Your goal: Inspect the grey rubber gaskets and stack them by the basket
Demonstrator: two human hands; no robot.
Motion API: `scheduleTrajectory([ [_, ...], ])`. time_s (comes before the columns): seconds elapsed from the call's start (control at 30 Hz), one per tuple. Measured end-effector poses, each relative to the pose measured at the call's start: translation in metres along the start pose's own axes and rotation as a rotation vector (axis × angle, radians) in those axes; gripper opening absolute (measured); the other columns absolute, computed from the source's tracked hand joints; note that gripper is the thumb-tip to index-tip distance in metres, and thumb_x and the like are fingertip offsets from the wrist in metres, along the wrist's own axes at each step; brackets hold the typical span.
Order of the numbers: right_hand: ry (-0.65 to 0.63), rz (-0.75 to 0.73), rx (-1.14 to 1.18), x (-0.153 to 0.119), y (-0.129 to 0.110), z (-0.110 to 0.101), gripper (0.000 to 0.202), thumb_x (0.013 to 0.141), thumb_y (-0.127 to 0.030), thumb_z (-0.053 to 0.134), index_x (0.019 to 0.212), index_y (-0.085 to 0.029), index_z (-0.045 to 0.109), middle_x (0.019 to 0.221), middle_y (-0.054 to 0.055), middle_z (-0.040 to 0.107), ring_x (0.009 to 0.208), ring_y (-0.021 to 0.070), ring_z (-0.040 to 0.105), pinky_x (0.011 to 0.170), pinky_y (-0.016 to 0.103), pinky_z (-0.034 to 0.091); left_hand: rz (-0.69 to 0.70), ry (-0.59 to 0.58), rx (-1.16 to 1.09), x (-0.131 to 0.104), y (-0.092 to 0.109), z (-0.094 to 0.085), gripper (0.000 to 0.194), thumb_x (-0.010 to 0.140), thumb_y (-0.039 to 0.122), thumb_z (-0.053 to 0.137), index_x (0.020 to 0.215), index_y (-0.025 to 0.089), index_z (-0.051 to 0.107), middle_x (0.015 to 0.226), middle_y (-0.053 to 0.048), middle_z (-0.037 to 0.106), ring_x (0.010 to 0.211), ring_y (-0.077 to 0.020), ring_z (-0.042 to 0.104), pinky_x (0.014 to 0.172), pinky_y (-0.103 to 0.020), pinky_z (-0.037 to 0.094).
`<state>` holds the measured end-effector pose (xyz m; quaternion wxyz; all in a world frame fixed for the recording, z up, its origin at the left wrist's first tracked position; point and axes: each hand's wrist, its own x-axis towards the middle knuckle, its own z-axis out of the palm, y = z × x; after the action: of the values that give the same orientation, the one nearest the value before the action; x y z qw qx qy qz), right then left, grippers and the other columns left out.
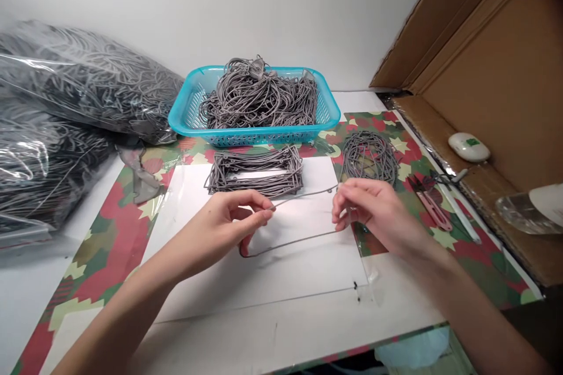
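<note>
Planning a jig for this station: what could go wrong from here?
1. The gray cord spans the left hand and right hand close to the rectangular cord stack; it might snag it.
2. The right hand is beside the round cord bundle, so strands could tangle.
3. The pink-handled snips lie near the right forearm and might get knocked.

Workshop-style table (308, 322) (cardboard (492, 58) at one side) with bagged grey cords (88, 82), blue basket (250, 130), snips (433, 208).
</note>
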<state>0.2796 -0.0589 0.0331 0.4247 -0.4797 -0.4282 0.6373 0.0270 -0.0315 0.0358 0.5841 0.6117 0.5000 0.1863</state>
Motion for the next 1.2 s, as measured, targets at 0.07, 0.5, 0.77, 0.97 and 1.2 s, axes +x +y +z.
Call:
scheduleTrajectory([
  [0.07,-0.014,0.05,-0.158,0.001,0.007,0.002,0.032,0.078,-0.043,0.074,0.064,-0.016,0.064,0.068,0.003,0.063,0.062,0.0123,0.061,0.056,0.023,0.055,-0.04,-0.091,0.079,-0.001,-0.002,-0.005,0.024,0.082,0.044,0.065,0.08,0.02,0.068,0.052,0.003,0.054,0.043,-0.0126,0.053,0.043,-0.022,0.044],
  [0.5,0.117,0.115,-0.763,0.0,0.012,-0.001,0.029,0.086,-0.042,0.061,0.069,-0.019,0.063,0.049,-0.001,0.056,0.038,0.0092,0.048,0.037,0.021,0.032,0.074,0.098,0.327,0.001,-0.011,-0.02,0.026,0.074,0.045,0.071,0.086,0.023,0.075,0.087,-0.006,0.074,0.072,-0.0214,0.066,0.059,-0.025,0.052],
  [0.77,0.233,-0.037,-0.826,0.0,0.011,0.001,0.022,0.086,-0.039,0.058,0.076,-0.02,0.063,0.048,-0.004,0.051,0.04,0.0107,0.046,0.046,0.026,0.033,0.097,0.218,0.476,-0.007,-0.007,-0.033,0.015,0.075,0.035,0.071,0.076,0.021,0.076,0.066,-0.001,0.07,0.055,-0.0157,0.061,0.05,-0.021,0.042],
  [0.97,0.13,-0.012,-0.823,-0.001,0.012,0.004,0.016,0.085,-0.032,0.058,0.083,-0.02,0.068,0.049,-0.006,0.048,0.048,0.0108,0.045,0.05,0.024,0.033,-0.189,0.143,0.66,-0.009,0.003,-0.034,0.02,0.081,0.036,0.06,0.078,0.021,0.073,0.055,0.004,0.063,0.045,-0.0124,0.053,0.048,-0.022,0.033],
  [1.2,-0.188,0.026,-0.879,-0.011,0.015,0.008,0.021,0.09,-0.036,0.057,0.085,-0.023,0.073,0.056,-0.004,0.05,0.053,0.0098,0.042,0.051,0.024,0.029,-0.311,0.097,0.799,-0.008,-0.005,-0.039,0.034,0.08,0.052,0.052,0.069,0.023,0.067,0.062,0.0,0.067,0.045,-0.0153,0.053,0.049,-0.027,0.033],
])
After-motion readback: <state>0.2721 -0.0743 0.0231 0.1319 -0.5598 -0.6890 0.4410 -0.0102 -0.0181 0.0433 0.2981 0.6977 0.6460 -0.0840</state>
